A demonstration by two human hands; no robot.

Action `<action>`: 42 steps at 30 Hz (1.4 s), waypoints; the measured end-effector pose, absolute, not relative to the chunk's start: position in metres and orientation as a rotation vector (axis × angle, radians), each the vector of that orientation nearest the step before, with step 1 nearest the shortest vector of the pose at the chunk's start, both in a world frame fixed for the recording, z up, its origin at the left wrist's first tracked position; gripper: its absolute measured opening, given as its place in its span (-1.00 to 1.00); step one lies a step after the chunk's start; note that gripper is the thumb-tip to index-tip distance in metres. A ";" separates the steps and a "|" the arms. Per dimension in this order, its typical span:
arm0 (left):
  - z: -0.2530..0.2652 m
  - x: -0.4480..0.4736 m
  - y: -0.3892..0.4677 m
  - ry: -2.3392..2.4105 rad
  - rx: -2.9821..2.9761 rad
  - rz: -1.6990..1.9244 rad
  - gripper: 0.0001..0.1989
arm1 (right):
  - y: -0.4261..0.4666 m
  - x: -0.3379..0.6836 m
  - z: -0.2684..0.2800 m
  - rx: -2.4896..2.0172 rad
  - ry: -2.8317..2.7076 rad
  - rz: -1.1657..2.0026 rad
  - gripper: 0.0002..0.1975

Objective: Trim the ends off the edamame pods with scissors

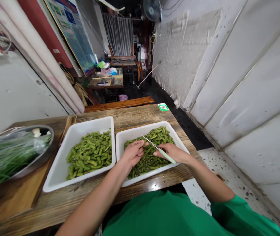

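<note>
I note steel bowl (52,134), left tray (58,170) beside right tray (149,174) of pods (159,133). Right hand (171,151) wraps green-handled tool (167,156); left hand (133,152) pinched, contents unclear.

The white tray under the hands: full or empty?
Partly full: green pods cover much of the tray, but bare white shows along its right side.

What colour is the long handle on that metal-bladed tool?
The long handle is pale green, clearest in the head view.
</note>
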State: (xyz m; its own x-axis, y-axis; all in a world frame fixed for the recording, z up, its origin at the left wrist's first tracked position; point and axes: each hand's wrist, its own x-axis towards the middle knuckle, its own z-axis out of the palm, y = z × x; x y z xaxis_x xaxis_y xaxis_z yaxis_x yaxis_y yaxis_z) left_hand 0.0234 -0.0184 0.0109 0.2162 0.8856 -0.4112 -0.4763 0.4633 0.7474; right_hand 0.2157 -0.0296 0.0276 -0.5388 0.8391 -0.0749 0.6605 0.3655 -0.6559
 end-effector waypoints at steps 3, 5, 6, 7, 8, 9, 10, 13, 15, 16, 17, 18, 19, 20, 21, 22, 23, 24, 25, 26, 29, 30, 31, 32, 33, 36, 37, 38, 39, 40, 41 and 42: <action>0.011 0.017 -0.015 1.012 0.566 0.915 -0.84 | -0.027 0.221 0.026 -1.355 -2.355 0.963 -0.54; 0.013 0.010 -0.009 1.086 0.641 0.946 -0.78 | -0.024 0.226 0.027 -1.384 -2.344 0.956 -0.55; 0.015 0.006 -0.004 1.118 0.676 0.974 -0.76 | -0.023 0.229 0.027 -1.417 -2.328 0.936 -0.56; 0.016 0.002 0.000 1.144 0.697 0.987 -0.76 | -0.022 0.232 0.027 -1.455 -2.310 0.908 -0.57; 0.017 0.000 0.005 1.167 0.702 0.978 -0.77 | -0.022 0.234 0.027 -1.487 -2.292 0.885 -0.57; 0.017 -0.001 0.009 1.194 0.705 0.948 -0.79 | -0.022 0.236 0.026 -1.507 -2.277 0.868 -0.58; 0.017 -0.001 0.013 1.231 0.719 0.904 -0.81 | -0.022 0.238 0.026 -1.515 -2.266 0.863 -0.58; 0.010 0.006 0.023 1.452 0.967 0.765 -0.84 | -0.025 0.239 0.024 -1.512 -2.244 0.883 -0.58; 0.003 0.012 0.028 1.634 1.315 0.628 -0.82 | -0.026 0.239 0.023 -1.528 -2.234 0.894 -0.56; 0.000 0.015 0.031 1.710 1.499 0.537 -0.82 | -0.027 0.239 0.023 -1.536 -2.232 0.896 -0.56; -0.004 0.018 0.033 1.766 1.658 0.440 -0.82 | -0.028 0.239 0.023 -1.540 -2.231 0.892 -0.55; -0.007 0.021 0.035 1.800 1.775 0.352 -0.82 | -0.028 0.239 0.023 -1.539 -2.231 0.887 -0.54; -0.009 0.023 0.036 1.821 1.841 0.293 -0.83 | -0.029 0.240 0.023 -1.532 -2.231 0.882 -0.53; -0.012 0.025 0.037 1.827 1.865 0.282 -0.83 | -0.029 0.240 0.024 -1.518 -2.228 0.878 -0.51; -0.013 0.027 0.038 1.816 1.856 0.319 -0.84 | -0.029 0.240 0.024 -1.500 -2.224 0.877 -0.49; -0.014 0.029 0.038 1.782 1.825 0.398 -0.83 | -0.030 0.240 0.023 -1.484 -2.219 0.876 -0.48; -0.014 0.030 0.037 1.722 1.778 0.507 -0.82 | -0.030 0.240 0.023 -1.475 -2.216 0.875 -0.48; -0.014 0.030 0.036 1.646 1.711 0.629 -0.80 | -0.030 0.240 0.023 -1.470 -2.213 0.873 -0.49; -0.013 0.031 0.034 1.559 1.625 0.748 -0.77 | -0.029 0.240 0.023 -1.472 -2.209 0.868 -0.50; -0.011 0.030 0.033 1.469 1.525 0.850 -0.75 | -0.029 0.239 0.022 -1.479 -2.206 0.864 -0.50; -0.004 0.025 0.027 1.219 1.225 1.003 -0.71 | -0.028 0.237 0.021 -1.488 -2.190 0.863 -0.51; -0.002 0.022 0.025 1.149 1.154 1.025 -0.70 | -0.027 0.236 0.020 -1.485 -2.183 0.865 -0.51; 0.001 0.019 0.022 1.093 1.105 1.046 -0.70 | -0.027 0.234 0.020 -1.480 -2.179 0.867 -0.51; 0.003 0.017 0.020 1.056 1.073 1.065 -0.69 | -0.027 0.233 0.020 -1.473 -2.177 0.870 -0.52; 0.005 0.014 0.017 1.035 1.055 1.079 -0.68 | -0.027 0.232 0.020 -1.466 -2.179 0.872 -0.53; 0.010 0.010 0.009 1.012 1.040 1.040 -0.62 | -0.028 0.229 0.024 -1.444 -2.197 0.873 -0.54; 0.011 0.010 0.006 1.008 1.037 1.014 -0.61 | -0.029 0.228 0.025 -1.443 -2.203 0.875 -0.55; 0.012 0.010 0.003 1.008 1.036 0.991 -0.61 | -0.029 0.227 0.026 -1.443 -2.207 0.877 -0.55; 0.012 0.010 0.001 1.015 1.038 0.973 -0.62 | -0.029 0.225 0.027 -1.445 -2.211 0.880 -0.56; 0.012 0.011 -0.001 1.028 1.041 0.958 -0.63 | -0.030 0.224 0.028 -1.445 -2.214 0.884 -0.55; 0.012 0.011 -0.003 1.044 1.045 0.946 -0.64 | -0.030 0.223 0.029 -1.442 -2.217 0.889 -0.55; 0.012 0.012 -0.005 1.058 1.050 0.934 -0.65 | -0.029 0.222 0.029 -1.437 -2.222 0.892 -0.55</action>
State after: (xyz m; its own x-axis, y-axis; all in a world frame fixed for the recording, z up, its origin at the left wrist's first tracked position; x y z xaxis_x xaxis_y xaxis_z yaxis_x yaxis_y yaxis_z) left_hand 0.0123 -0.0047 0.0119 0.2358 0.9479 -0.2141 -0.0955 0.2419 0.9656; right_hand 0.2219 -0.0295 0.0286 -0.4261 0.9034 -0.0467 0.6851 0.2886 -0.6689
